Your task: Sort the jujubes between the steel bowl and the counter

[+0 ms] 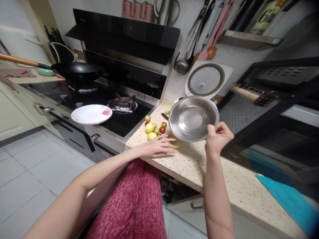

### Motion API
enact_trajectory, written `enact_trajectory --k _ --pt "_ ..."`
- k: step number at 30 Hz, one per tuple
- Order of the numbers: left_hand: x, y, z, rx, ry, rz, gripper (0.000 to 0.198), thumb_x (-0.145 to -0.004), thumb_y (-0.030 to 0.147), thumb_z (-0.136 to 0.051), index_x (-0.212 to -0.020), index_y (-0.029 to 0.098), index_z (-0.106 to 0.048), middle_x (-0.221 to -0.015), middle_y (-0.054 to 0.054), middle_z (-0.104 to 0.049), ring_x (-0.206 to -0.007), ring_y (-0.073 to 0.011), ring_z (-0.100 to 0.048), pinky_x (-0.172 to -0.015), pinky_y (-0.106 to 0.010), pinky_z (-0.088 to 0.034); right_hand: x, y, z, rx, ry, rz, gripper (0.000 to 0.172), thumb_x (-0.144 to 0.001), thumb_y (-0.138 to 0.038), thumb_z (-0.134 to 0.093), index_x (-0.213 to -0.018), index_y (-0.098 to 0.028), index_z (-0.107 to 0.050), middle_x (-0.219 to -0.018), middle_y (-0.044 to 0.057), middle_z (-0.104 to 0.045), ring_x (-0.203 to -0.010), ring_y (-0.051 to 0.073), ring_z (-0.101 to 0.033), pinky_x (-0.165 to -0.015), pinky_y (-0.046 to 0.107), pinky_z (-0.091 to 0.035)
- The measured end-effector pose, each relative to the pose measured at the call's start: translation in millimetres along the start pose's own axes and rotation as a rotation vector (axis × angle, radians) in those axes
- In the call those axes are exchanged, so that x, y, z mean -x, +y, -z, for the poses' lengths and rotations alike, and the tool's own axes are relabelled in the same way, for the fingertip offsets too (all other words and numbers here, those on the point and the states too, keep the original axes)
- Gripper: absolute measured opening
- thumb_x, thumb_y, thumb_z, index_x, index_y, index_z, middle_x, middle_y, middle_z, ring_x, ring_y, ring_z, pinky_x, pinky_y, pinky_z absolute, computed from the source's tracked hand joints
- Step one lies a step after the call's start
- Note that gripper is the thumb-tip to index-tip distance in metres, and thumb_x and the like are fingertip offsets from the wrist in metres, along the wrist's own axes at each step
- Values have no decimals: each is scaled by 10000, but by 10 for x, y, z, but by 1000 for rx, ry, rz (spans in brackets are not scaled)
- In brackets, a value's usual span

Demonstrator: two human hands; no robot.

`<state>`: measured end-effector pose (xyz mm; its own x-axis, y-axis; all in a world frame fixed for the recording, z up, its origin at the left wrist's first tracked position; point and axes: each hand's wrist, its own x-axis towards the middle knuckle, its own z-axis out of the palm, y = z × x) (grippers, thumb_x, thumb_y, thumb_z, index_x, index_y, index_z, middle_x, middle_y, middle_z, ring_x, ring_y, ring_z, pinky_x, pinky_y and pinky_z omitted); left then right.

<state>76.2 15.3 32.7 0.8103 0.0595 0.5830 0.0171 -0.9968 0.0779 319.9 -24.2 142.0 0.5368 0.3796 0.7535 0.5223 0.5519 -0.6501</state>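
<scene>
My right hand (217,136) grips the rim of an empty steel bowl (191,118), holding it tilted above the speckled counter (189,162). My left hand (160,147) lies flat on the counter with fingers stretched out, just below the bowl. Several small yellow-green and reddish fruits (152,130) lie loose on the counter right beside my left fingers. One yellowish fruit (176,143) shows at my fingertips, partly hidden under the bowl.
A white flowered plate (91,114) rests on the black gas stove (109,99) at left, a wok (77,70) behind it. An open rice cooker (208,79) stands behind the bowl. A dark rack (261,109) fills the right; a teal cloth (291,199) lies at the counter's right end.
</scene>
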Motion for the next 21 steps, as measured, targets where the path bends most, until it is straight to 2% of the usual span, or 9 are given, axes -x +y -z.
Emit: enact_trajectory --k 2,5,7,9,11,14,18,21 --pt "22 12 14 20 140 68 266 -1059 294 -543 -1267 246 -701 -1301 -70 -741 -1363 -256 -600 -1192 -474 -443 -38 60 187 -127 -30 -213 287 -630 -249 -675 -557 -221 -399 -525 -83 -342 -489 71 -286 -459 215 -239" --pt "72 38 61 103 497 289 305 -1089 310 -440 -1062 177 -713 -1065 -102 -753 -1102 -236 -683 -1009 -412 -539 27 156 428 -189 -241 -521 204 -587 -272 -721 -631 -213 -532 -531 -62 -482 -455 83 -381 -415 205 -283" --pt "100 51 98 185 705 459 375 -1103 375 -383 -1032 171 -689 -1048 -107 -720 -1040 -230 -670 -968 -400 -535 145 199 528 -153 -431 -667 185 -585 -282 -731 -688 -211 -594 -521 -48 -531 -420 89 -399 -377 207 -275" --pt "118 53 130 286 810 574 421 -1100 461 -365 -1089 178 -676 -1112 -107 -702 -1062 -233 -661 -993 -405 -521 295 220 573 -133 -592 -799 201 -589 -292 -738 -732 -203 -630 -522 -36 -569 -397 91 -421 -357 206 -283" --pt "134 47 153 407 843 600 463 -1085 533 -374 -1174 183 -664 -1190 -112 -696 -1097 -239 -665 -1011 -408 -525 444 232 575 -135 -706 -920 213 -598 -302 -743 -749 -192 -639 -516 -37 -577 -376 85 -425 -347 200 -284" --pt "171 36 186 535 836 517 548 -1074 592 -354 -1229 180 -679 -1265 -127 -703 -1141 -252 -677 -1005 -407 -551 614 261 531 -145 -821 -1026 196 -623 -300 -744 -717 -188 -612 -463 -67 -516 -334 63 -367 -329 190 -241" --pt "247 32 259 514 737 451 577 -1096 540 -326 -1129 167 -766 -1205 -139 -759 -1195 -269 -686 -1105 -444 -504 730 332 442 -146 -897 -1070 227 -623 -281 -759 -667 -199 -552 -462 -78 -498 -346 56 -375 -345 180 -257" --pt "307 46 296 533 651 436 544 -1099 510 -359 -1120 168 -782 -1205 -136 -770 -1186 -274 -700 -1112 -458 -499 770 377 377 -136 -931 -1090 242 -612 -279 -770 -672 -202 -549 -472 -81 -505 -364 58 -390 -359 177 -264"
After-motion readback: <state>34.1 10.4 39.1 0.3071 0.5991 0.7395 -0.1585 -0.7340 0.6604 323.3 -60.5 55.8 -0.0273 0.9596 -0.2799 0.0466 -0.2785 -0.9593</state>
